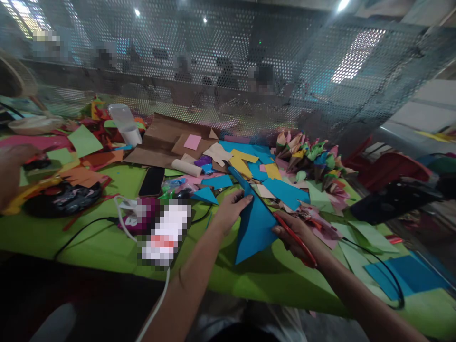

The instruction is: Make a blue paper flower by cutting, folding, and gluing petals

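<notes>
Left fingers [244, 203] pinch blue paper [255, 232] between them; right fingers [284, 236] clasp red scissors [296, 241].

Blue paper [254, 232], red-handled scissors [297, 240], green tabletop [103, 249], brown sheet [167, 135], pink square [193, 142]

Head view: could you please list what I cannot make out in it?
All in the head view:
- Left hand: some fingertips, hidden behind the blue sheet.
- Right hand: partly covered by the scissors.
- White device: its face, hidden by pixelation.
- Other person's hand: blurred, cut off by the left edge.
- People: obscured by mesh and pixelation.
</notes>
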Action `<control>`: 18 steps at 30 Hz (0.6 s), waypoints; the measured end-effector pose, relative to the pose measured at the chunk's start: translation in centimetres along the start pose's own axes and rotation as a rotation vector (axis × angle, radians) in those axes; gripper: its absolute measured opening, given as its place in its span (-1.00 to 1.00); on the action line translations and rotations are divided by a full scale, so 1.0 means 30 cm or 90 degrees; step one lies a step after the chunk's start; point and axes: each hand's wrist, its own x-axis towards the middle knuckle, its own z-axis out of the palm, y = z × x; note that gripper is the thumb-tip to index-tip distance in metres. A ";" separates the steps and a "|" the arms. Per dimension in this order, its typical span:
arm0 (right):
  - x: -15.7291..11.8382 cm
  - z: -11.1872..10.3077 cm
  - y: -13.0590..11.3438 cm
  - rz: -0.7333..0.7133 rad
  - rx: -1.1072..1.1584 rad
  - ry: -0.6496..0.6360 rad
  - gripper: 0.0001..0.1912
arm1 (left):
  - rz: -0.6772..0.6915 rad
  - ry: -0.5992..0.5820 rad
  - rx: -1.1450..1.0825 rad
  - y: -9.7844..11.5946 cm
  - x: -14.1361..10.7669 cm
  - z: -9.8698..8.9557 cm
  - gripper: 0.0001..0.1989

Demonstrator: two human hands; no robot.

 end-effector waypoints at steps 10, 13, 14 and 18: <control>-0.004 -0.019 0.000 -0.040 0.011 0.069 -0.46 | 0.004 0.039 0.023 0.010 0.000 -0.005 -0.57; 0.002 -0.053 -0.006 -0.036 -0.004 0.094 -0.44 | -0.014 0.085 0.038 0.015 0.003 -0.013 -0.61; 0.011 -0.071 -0.010 -0.038 -0.020 0.111 -0.43 | -0.021 0.107 0.041 0.015 0.006 -0.017 -0.62; 0.106 -0.183 -0.034 -0.136 -0.206 0.254 -0.50 | -0.050 0.207 0.018 0.009 0.024 -0.032 -0.60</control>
